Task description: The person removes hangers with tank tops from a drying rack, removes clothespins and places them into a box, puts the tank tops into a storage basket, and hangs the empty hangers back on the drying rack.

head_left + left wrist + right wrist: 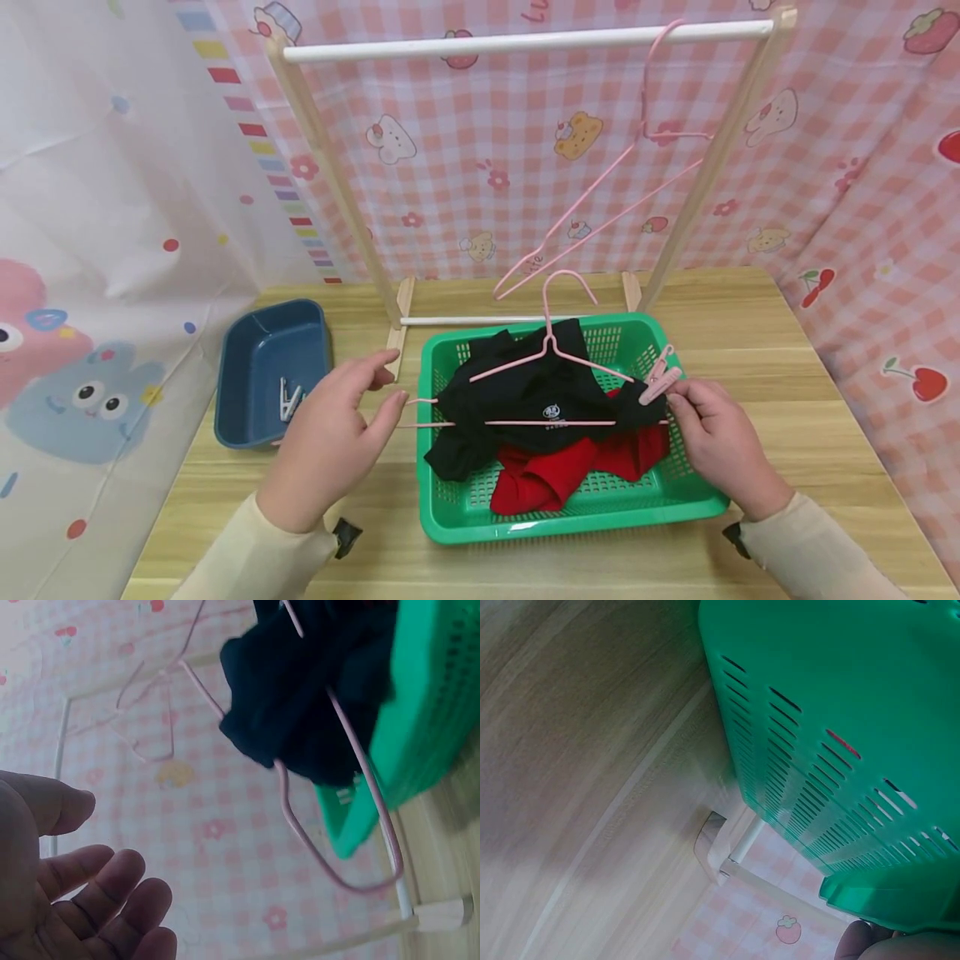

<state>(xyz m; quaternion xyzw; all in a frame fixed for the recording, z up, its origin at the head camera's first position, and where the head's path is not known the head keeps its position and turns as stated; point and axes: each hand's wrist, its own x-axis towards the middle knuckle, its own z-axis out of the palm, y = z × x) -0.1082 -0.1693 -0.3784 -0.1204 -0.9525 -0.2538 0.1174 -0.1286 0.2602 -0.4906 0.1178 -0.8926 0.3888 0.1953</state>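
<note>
A pink wire hanger (550, 340) lies over a black garment (504, 392) with a small white print, above the green basket (555, 528). The garment wraps the lower bar in places. At its right end a pink clothespin (660, 385) is clipped onto the black cloth. There my right hand (723, 442) pinches the hanger's end beside the clothespin; in the right wrist view only fingertips (859, 940) show past the basket. My left hand (330, 433) is apart from the hanger's bare left end, thumb and fingers spread. The left wrist view shows that hand (82, 900) holding nothing.
Red cloth (547, 477) lies in the basket under the black garment. Behind stands a wooden rack with a white rod (525, 42), where another pink hanger (585, 197) hangs. A blue bin (273, 350) with white clothespins (288, 402) is at left on the wooden table (780, 350).
</note>
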